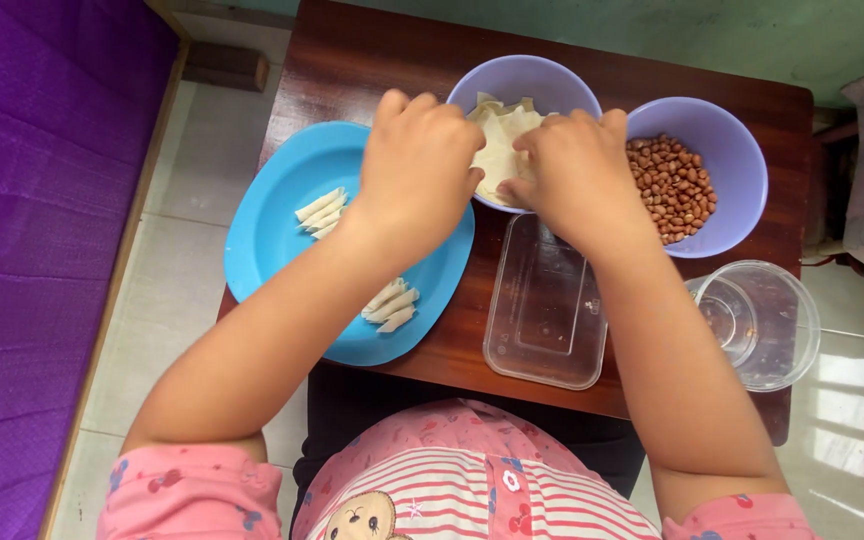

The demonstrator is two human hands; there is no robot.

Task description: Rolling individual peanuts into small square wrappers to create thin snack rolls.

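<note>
My left hand [420,170] and my right hand [574,172] both reach into a lilac bowl [552,82] that holds thin pale dough wrappers [500,135]. The fingers of both hands rest on the wrappers near the bowl's front rim; whether either hand has pinched one is hidden. A blue oval plate [282,215] lies under my left wrist, with small rolled wrappers [320,212] at its middle and more rolled wrappers [390,303] near its front edge.
A second lilac bowl [724,140] of brown peanuts [672,185] stands at the right. A clear rectangular container [542,310] lies in front of the bowls, a clear round container [762,322] with a cup at the table's right corner. The dark wooden table [352,60] is small; purple fabric [42,200] lies left.
</note>
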